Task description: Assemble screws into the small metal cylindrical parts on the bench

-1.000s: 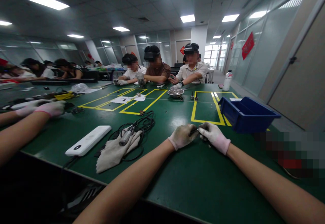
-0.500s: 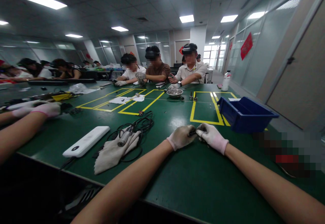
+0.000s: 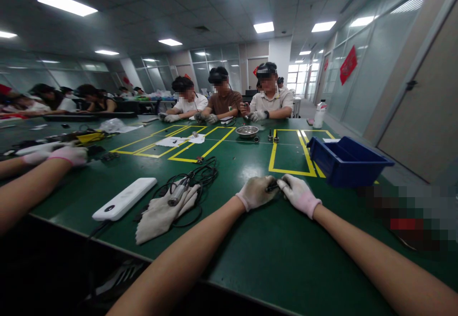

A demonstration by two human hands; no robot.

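My left hand (image 3: pixel 255 193), in a soiled white glove, grips a small dark part (image 3: pixel 272 186) that looks like a short rod. My right hand (image 3: pixel 299 194), gloved in white with a pink cuff, meets it from the other side, its fingers closed on the part's right end. Both hands are just above the green table (image 3: pixel 286 254), close to each other. The gloves cover most of the part, so its exact kind is hidden.
A blue bin (image 3: pixel 348 163) stands right of my hands. To the left lie a white power bank (image 3: pixel 125 199), a cloth (image 3: pixel 153 220) and a metal cylinder (image 3: pixel 178 194) with black cable. Farther off are a metal bowl (image 3: pixel 246 131) and a bottle (image 3: pixel 319 114). Co-workers sit around.
My hands remain together on the dark part, with slightly more of it showing between the fingers. Across the table, a co-worker in brown has lowered a gloved hand to the table.
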